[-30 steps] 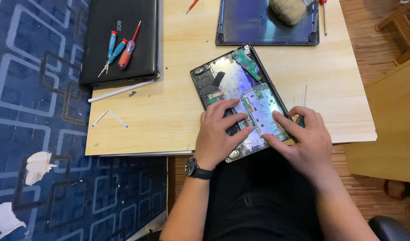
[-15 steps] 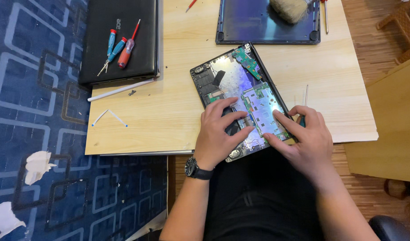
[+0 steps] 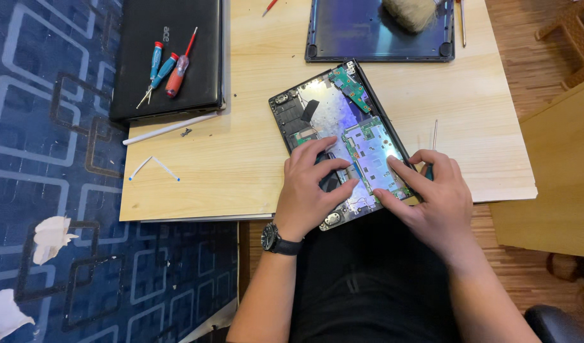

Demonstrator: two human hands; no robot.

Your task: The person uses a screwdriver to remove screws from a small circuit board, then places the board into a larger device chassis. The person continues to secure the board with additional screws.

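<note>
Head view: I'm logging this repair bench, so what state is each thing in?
Opened laptop: cover off, boards exposed, tilted on the table.
Left hand: fingers spread, pressing inside it.
Right hand: fingertips on its right edge.
Black laptop: closed, three screwdrivers lying on it.
Bottom cover: detached, inside up, brush on it.

Both hands [image 3: 368, 190] press on an opened laptop [image 3: 339, 127], right perhaps holding a screwdriver [image 3: 433, 136].

Opened laptop base [image 3: 343, 127], internals and green circuit boards exposed, lies tilted at frame centre, overhanging the surface edge.
</note>
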